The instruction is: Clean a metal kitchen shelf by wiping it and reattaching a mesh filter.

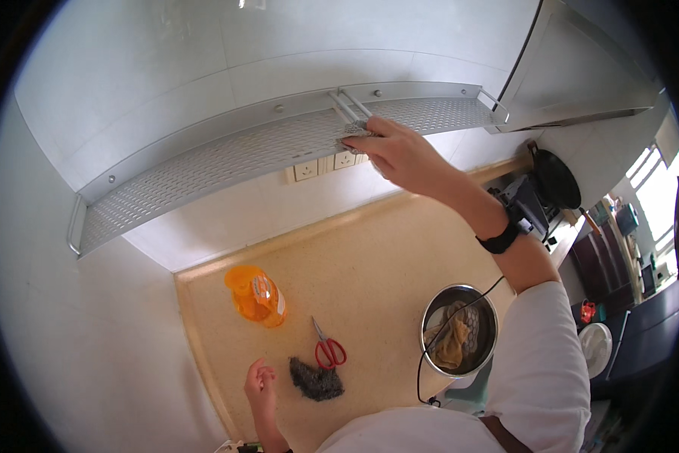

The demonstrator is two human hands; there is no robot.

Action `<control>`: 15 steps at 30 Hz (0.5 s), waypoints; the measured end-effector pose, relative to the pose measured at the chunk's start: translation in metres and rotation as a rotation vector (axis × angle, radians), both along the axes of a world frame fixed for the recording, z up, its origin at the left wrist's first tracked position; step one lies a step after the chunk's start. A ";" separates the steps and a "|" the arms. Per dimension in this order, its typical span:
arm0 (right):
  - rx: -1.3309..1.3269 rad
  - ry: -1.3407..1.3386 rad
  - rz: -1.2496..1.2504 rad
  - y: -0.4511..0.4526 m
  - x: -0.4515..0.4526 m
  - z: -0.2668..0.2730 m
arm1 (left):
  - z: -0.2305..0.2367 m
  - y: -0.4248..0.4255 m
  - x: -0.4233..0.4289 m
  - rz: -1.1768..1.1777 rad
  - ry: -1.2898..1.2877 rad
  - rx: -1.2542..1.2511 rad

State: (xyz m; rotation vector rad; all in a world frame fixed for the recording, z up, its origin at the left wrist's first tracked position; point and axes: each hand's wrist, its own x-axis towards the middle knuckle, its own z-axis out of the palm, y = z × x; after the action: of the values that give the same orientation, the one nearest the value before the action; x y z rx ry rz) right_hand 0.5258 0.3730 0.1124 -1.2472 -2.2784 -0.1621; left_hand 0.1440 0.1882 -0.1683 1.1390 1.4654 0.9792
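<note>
My right hand (396,153) holds a grey-and-white patterned cloth (357,131) against the front edge of a perforated metal wall shelf (226,156), by two white rails near its middle. Low over the counter, my left hand (260,379) has loosely curled fingers and nothing visible in it. Just right of it, a dark mesh scouring pad (315,380) lies on the counter, touching or close to red-handled scissors (329,351). An orange translucent plastic bottle (257,297) is farther back. At the right, a steel basin (458,331) contains wet-looking cloths (452,340).
Wall sockets (306,170) sit below the shelf. A dark cable (430,348) crosses the basin. Beyond my right arm are a black wok (555,178) and a stove (523,201), with a range hood (577,68) above. The beige counter (367,272) meets walls behind and at left.
</note>
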 end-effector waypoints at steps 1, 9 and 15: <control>0.046 -0.056 -0.049 -0.003 -0.005 -0.003 | 0.001 0.000 0.000 -0.007 -0.015 0.005; 0.202 0.106 -0.252 -0.022 0.014 -0.006 | 0.008 -0.007 0.000 -0.010 -0.046 0.045; 0.083 0.542 -0.266 -0.021 0.023 0.008 | 0.006 -0.002 -0.009 0.006 -0.016 -0.014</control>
State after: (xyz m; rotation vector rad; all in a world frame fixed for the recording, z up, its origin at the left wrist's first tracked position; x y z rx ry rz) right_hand 0.5488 0.3524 0.1203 -1.3513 -1.6292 -0.0080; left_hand 0.1349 0.1860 -0.1620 1.1152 1.4618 0.9785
